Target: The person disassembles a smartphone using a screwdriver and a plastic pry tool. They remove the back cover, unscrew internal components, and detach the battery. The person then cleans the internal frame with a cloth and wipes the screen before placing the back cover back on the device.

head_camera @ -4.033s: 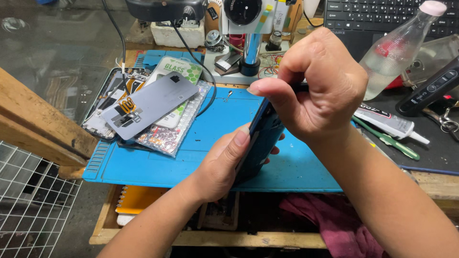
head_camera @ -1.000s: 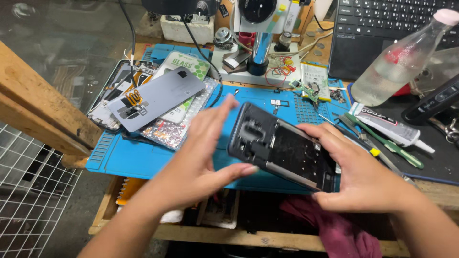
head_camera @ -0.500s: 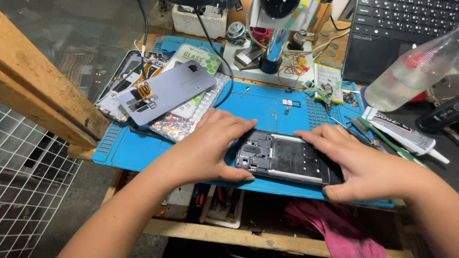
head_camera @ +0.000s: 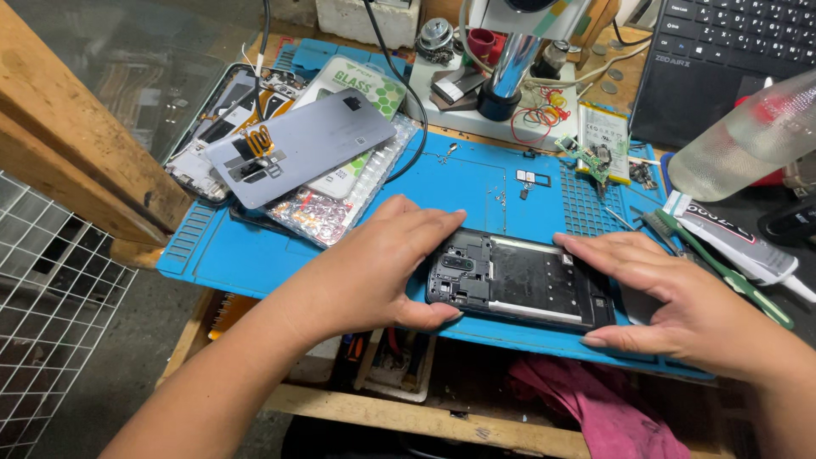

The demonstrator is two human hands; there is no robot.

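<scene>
An opened black phone frame lies flat on the blue work mat, inner side up, near the mat's front edge. My left hand clasps its left end, fingers over the top edge and thumb under the near edge. My right hand presses on its right end, fingers spread over the corner. A grey phone back cover with a small orange flex part rests on a pile of phone parts at the mat's back left.
A clear plastic bottle, a glue tube and a green-handled tool lie at the right. A phone battery, a microscope stand base and a keyboard sit behind. A wooden beam and wire grid flank the left.
The phone frame, held upright in both hands earlier, has been turned and laid flat on the mat. Both hands now press on its ends.
</scene>
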